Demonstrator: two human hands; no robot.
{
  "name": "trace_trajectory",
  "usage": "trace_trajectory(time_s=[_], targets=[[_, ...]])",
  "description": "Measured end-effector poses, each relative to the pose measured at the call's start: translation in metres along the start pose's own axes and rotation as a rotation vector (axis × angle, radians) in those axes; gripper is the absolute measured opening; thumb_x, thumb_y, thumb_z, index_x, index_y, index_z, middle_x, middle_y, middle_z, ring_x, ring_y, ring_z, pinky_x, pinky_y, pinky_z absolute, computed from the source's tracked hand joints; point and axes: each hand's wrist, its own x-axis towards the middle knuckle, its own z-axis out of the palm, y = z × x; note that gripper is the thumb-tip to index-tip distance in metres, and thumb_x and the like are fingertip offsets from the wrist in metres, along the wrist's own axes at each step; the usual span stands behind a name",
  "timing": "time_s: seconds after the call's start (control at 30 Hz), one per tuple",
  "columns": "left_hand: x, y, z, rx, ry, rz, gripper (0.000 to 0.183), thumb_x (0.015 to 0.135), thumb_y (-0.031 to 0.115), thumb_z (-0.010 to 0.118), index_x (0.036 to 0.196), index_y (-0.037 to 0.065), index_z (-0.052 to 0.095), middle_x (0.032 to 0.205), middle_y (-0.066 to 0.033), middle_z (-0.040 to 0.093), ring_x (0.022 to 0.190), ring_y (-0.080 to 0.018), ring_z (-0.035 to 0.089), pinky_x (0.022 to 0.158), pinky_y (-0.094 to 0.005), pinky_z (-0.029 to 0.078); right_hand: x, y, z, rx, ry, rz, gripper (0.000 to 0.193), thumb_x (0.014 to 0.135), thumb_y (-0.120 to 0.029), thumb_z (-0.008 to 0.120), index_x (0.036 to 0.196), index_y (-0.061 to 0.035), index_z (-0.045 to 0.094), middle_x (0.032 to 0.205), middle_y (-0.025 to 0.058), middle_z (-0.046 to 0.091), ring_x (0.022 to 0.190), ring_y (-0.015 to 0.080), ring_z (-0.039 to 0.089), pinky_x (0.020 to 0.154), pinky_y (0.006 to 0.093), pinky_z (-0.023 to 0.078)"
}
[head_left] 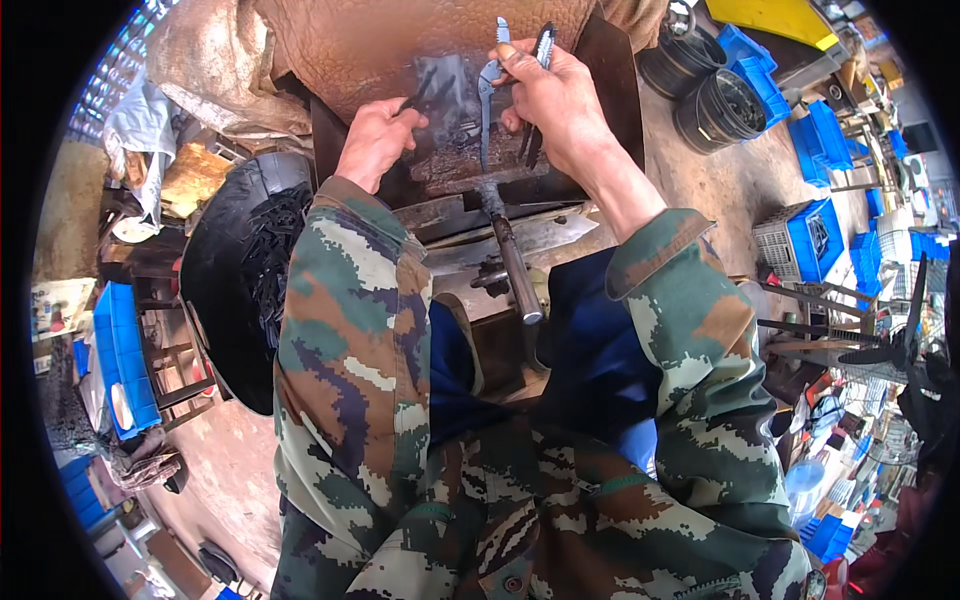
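Note:
My left hand (378,142) is closed, with a thin dark metal piece (412,101) sticking out past its fingertips. My right hand (560,105) is closed round several slim metal pieces. One is a grey metal piece (486,105) with a toothed top end and a long narrow lower end, pinched by thumb and finger. A dark toothed piece (545,44) rises above that hand, and dark ends (532,148) come out below the palm. The grey piece's lower tip is close to a grimy metal fixture (490,182) with a round bar handle (514,262) pointing toward me.
A wide black tub (215,265) of dark metal pieces (275,245) stands at my left. Black buckets (705,110), blue bins (822,140) and a crate (795,243) are at the right. Brown stained sheeting (400,40) hangs behind the fixture. A blue bin (124,360) stands far left.

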Motion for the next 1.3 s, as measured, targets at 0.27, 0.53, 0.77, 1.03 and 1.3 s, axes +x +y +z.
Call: trace_trajectory(time_s=[0.27, 0.53, 0.77, 1.03, 1.3], targets=[[0.005, -0.010, 0.001, 0.158, -0.210, 0.010, 0.030, 0.090, 0.014, 0.055, 0.112, 0.002, 0.070, 0.080, 0.0050, 0.059, 0.072, -0.0057, 0.052, 0.060, -0.0225, 0.042, 0.005, -0.004, -0.016, 0.118, -0.023, -0.081, 0.021, 0.099, -0.020, 0.058, 0.099, 0.0007, 0.060, 0.081, 0.0096, 0.063, 0.053, 0.0140, 0.056, 0.055, 0.0316, 0.054], [0.009, -0.025, -0.011, 0.265, -0.231, 0.259, 0.032, 0.086, 0.010, 0.054, 0.109, -0.006, 0.067, 0.104, -0.0172, 0.066, 0.096, -0.0274, 0.062, 0.088, -0.0335, 0.046, 0.005, -0.010, -0.019, 0.232, 0.000, -0.024, 0.019, 0.102, -0.019, 0.051, 0.104, -0.0006, 0.055, 0.084, 0.0112, 0.060, 0.069, 0.0253, 0.070, 0.062, 0.0361, 0.060], [-0.005, 0.000, 0.002, 0.623, -0.113, 0.409, 0.029, 0.086, 0.006, 0.053, 0.109, -0.006, 0.067, 0.102, -0.0079, 0.068, 0.093, -0.0210, 0.063, 0.085, -0.0318, 0.048, -0.011, -0.017, -0.025, 0.320, 0.002, 0.106, 0.021, 0.103, -0.019, 0.048, 0.109, 0.0007, 0.053, 0.085, 0.0100, 0.057, 0.080, 0.0289, 0.070, 0.067, 0.0403, 0.062], [-0.005, -0.001, -0.007, 0.447, 0.031, 0.106, 0.033, 0.090, 0.024, 0.055, 0.112, 0.004, 0.070, 0.098, -0.0138, 0.070, 0.092, -0.0270, 0.064, 0.085, -0.0359, 0.049, -0.035, -0.013, -0.032, 0.104, -0.151, 0.206, 0.020, 0.095, -0.021, 0.064, 0.105, -0.0039, 0.063, 0.070, -0.0038, 0.051, 0.048, 0.0053, 0.036, 0.044, 0.0235, 0.031], [0.011, -0.023, -0.026, 0.455, 0.167, -0.042, 0.036, 0.090, 0.033, 0.054, 0.113, 0.010, 0.071, 0.107, -0.0171, 0.070, 0.108, -0.0341, 0.064, 0.095, -0.0382, 0.047, -0.063, 0.024, -0.048, -0.700, -0.448, -0.335, 0.022, 0.086, -0.013, 0.066, 0.105, -0.0035, 0.069, 0.094, 0.0148, 0.073, 0.090, 0.0310, 0.069, 0.084, 0.0358, 0.052]])
